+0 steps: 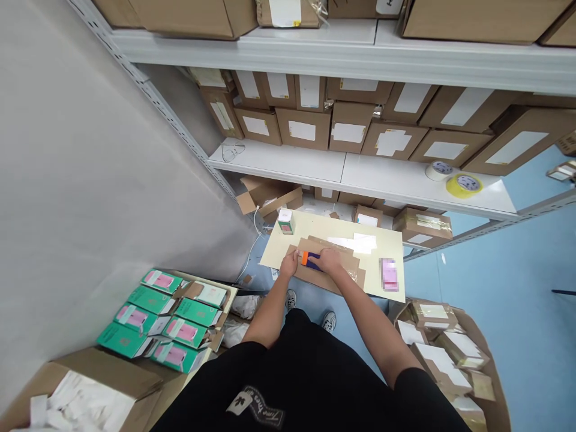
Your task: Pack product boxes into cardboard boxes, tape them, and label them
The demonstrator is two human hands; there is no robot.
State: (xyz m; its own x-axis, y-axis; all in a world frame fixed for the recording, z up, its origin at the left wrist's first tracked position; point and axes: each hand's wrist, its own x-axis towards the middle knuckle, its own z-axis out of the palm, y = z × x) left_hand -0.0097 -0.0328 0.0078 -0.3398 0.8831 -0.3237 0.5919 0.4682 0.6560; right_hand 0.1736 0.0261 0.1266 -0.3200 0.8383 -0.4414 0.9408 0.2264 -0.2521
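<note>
A flat cardboard box [342, 268] lies on a small pale table [387, 243] below me. My left hand [289, 263] presses on the box's left end. Over the middle of the box, my right hand [330, 260] grips a tape dispenser [309, 259] with an orange and dark blue body. A small white and green carton [285, 221] stands upright at the table's far left corner. White paper slips [360, 242] lie beyond the box, and a pink object [389, 274] rests near the table's right edge.
Grey shelves [360, 174] behind the table carry several labelled cardboard boxes and two tape rolls [454, 178]. Green cartons [162, 321] fill an open box at lower left. A bin of taped parcels [445, 354] stands at lower right. The wall runs along the left.
</note>
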